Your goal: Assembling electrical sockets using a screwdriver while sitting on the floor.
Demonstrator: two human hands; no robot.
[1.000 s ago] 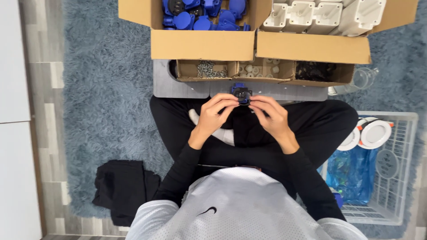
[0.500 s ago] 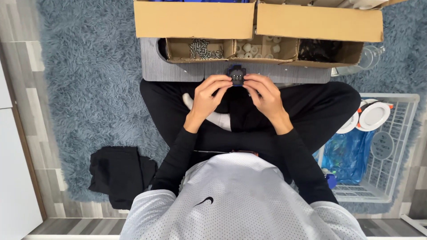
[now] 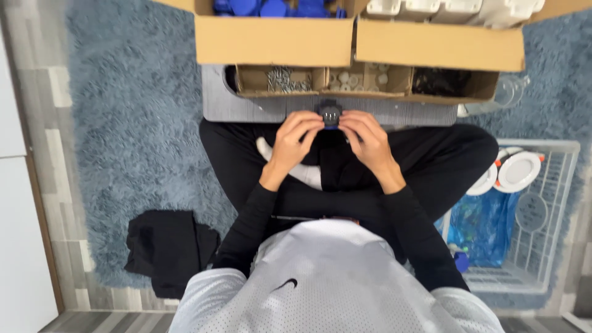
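Observation:
I sit cross-legged on a rug and hold a small black-and-blue part [image 3: 329, 113] above my lap with both hands. My left hand [image 3: 292, 140] grips its left side with the fingertips. My right hand [image 3: 364, 138] grips its right side the same way. The part sits just in front of a low cardboard tray [image 3: 369, 97] divided into compartments: screws [image 3: 281, 79] on the left, small white pieces [image 3: 359, 78] in the middle, dark pieces [image 3: 445, 81] on the right.
Two open cardboard boxes stand behind the tray, one with blue parts [image 3: 271, 7], one with white parts [image 3: 444, 7]. A white wire basket [image 3: 555, 203] at my right holds round white fixtures [image 3: 519, 170] and a blue bag [image 3: 482, 226]. A black cloth [image 3: 168, 246] lies at my left.
The view has shifted, so the boxes sit higher or lower in frame. Both hands stay together on the small part with only slight finger movement.

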